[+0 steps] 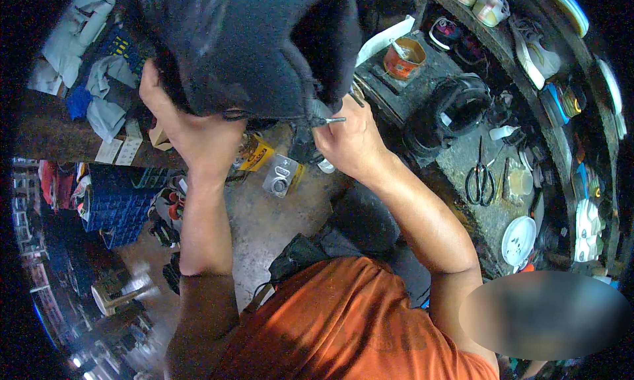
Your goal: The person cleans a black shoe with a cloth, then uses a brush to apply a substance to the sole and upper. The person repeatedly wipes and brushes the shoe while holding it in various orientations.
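A large dark blue-black fabric bag (231, 56) fills the top middle of the head view, its folds hanging down in front of me. My left hand (198, 135) is closed on the bag's lower left edge; one digit points up along its side and the other fingers are hidden behind the cloth. At the bag's lower right edge, my right hand (350, 139) is closed with its fingers curled. A short thin metal piece (333, 120) sticks out beside its knuckles; I cannot make out what it belongs to.
On the right bench stand an orange tin (404, 57), a black rounded bag (456, 109), black-handled scissors (481, 182) and a white lid (519, 240). Shelves with several shoes (533, 53) curve along the right. Grey cloths (109, 92) lie left; a blue crate (119, 205) stands below them.
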`<state>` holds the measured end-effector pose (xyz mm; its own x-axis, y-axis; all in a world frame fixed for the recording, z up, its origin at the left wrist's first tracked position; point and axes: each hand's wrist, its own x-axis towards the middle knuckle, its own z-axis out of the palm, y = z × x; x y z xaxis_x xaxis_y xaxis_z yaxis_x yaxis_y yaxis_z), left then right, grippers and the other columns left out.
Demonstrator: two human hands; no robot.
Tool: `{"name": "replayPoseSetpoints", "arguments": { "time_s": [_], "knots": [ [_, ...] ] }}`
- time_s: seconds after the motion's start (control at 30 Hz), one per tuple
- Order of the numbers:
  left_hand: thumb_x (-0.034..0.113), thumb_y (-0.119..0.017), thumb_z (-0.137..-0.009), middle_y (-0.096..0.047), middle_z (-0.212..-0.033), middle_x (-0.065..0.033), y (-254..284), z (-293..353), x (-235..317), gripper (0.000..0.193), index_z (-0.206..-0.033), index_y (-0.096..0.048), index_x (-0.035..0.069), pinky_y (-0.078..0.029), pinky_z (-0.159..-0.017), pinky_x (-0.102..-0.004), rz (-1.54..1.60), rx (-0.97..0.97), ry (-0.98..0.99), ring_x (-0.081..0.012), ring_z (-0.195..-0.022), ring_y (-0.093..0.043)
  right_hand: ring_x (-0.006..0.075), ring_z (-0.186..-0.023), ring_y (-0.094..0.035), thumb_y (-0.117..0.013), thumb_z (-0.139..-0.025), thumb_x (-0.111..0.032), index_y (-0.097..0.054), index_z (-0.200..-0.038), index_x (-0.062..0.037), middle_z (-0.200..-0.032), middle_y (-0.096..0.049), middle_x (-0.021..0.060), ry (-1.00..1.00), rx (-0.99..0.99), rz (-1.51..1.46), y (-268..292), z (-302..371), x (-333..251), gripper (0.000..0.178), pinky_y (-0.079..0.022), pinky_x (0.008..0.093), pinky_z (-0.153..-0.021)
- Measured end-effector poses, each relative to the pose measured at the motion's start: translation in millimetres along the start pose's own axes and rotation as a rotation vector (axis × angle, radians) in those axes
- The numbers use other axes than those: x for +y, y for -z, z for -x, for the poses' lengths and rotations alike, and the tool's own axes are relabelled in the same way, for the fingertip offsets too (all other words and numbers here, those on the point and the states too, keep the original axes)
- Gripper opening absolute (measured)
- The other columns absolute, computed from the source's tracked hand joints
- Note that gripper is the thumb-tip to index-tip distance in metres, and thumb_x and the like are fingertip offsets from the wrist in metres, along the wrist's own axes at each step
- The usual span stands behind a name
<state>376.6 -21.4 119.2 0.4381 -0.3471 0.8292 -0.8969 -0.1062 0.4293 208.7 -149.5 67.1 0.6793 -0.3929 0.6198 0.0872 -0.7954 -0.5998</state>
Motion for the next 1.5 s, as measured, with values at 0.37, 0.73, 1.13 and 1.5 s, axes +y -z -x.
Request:
{"name": "replayPoseSetpoints", "arguments": {
  "time_s": [0.37, 0.73, 1.13, 1.5],
  "knots": [
    [0.012, -0.092, -0.058, -0.039, -0.145, -0.0174, 0, 5, -11, 0.118, -0.153, -0.023, -0.001, -0.029, -0.119, -0.0418, 0.075, -0.009, -0.013, -0.032, -0.138, -0.04, 0.0479, -0.088, -0.063, -0.065, -0.093, -0.013, -0.062, -0.093, 0.0044, -0.089, -0.065, 0.0269, -0.18, 0.035, -0.279, -26, -11, 25, 0.018, -0.051, 0.0486, -0.075],
    [0.013, -0.094, -0.059, -0.041, -0.146, -0.018, 3, 10, -20, 0.121, -0.153, -0.019, -0.002, -0.029, -0.119, -0.0402, 0.171, -0.079, 0.092, -0.0294, -0.137, -0.042, 0.0228, -0.075, -0.063, -0.064, -0.1, -0.02, -0.064, -0.094, 0.0019, -0.08, -0.066, 0.0152, -0.58, 0.122, -0.736, -42, -10, 24, 0.023, -0.05, 0.0382, -0.069],
    [0.011, -0.097, -0.056, -0.046, -0.142, -0.0214, -5, 1, 6, 0.118, -0.15, -0.026, -0.003, -0.037, -0.115, -0.0417, 0.024, -0.107, 0.127, -0.032, -0.133, -0.048, 0.0258, -0.077, -0.072, -0.06, -0.083, 0.001, -0.066, -0.116, 0.0027, -0.087, -0.073, 0.0192, -0.629, 0.068, -0.518, -47, -7, 10, 0.033, -0.056, 0.0378, -0.069],
    [0.02, -0.093, -0.058, -0.056, -0.134, -0.028, -16, -1, 8, 0.109, -0.146, -0.033, -0.003, -0.047, -0.105, -0.0477, -0.221, -0.166, 0.154, -0.0442, -0.121, -0.059, 0.0465, -0.081, -0.067, -0.064, -0.088, -0.008, -0.062, -0.1, 0.0055, -0.086, -0.067, 0.0281, -0.332, -0.063, -0.063, -51, -14, 4, 0.018, -0.054, 0.0496, -0.072]
  ]
}}
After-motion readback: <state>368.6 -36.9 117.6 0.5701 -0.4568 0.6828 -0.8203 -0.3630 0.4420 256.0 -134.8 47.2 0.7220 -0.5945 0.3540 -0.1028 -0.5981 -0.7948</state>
